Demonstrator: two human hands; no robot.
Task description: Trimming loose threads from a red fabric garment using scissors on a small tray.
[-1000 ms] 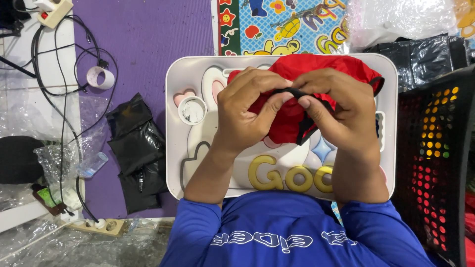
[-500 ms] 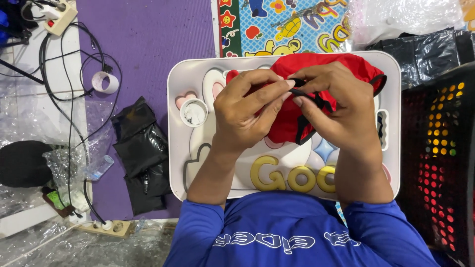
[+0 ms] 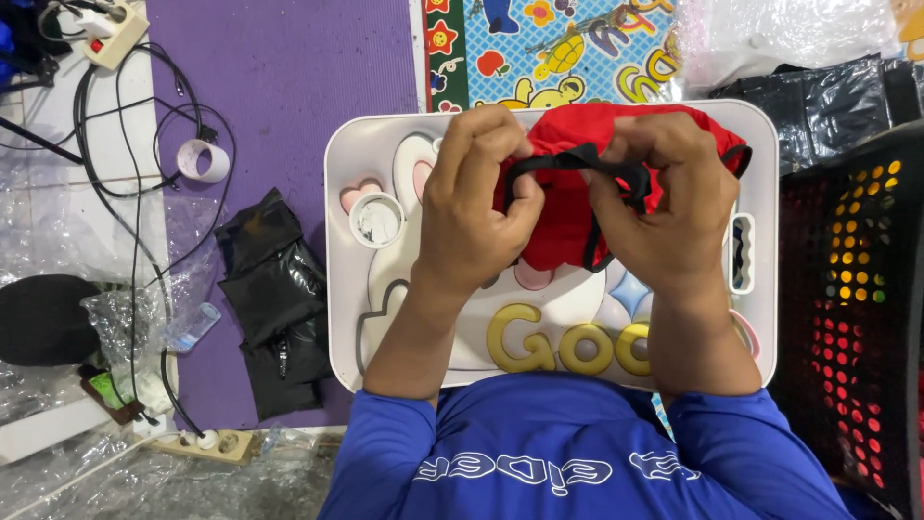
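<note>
A small red garment with black trim (image 3: 568, 217) is held up over a white lap tray (image 3: 351, 318) that has a cartoon rabbit print and gold letters. My left hand (image 3: 472, 207) pinches the garment's black band on its left side. My right hand (image 3: 669, 207) grips the same black band on the right, thumb and fingers closed on it. The band is stretched between both hands, and the red cloth hangs bunched below and behind them.
A purple mat (image 3: 289, 87) lies left of the tray with black plastic bags (image 3: 274, 299), a tape roll (image 3: 202, 160) and cables (image 3: 125, 125). A black perforated basket (image 3: 852, 289) stands at the right. Clear plastic wrap and a power strip (image 3: 202, 443) lie at the lower left.
Both hands have drawn slightly apart, pulling the black band out between them. The red garment has lifted a little toward the tray's far edge.
</note>
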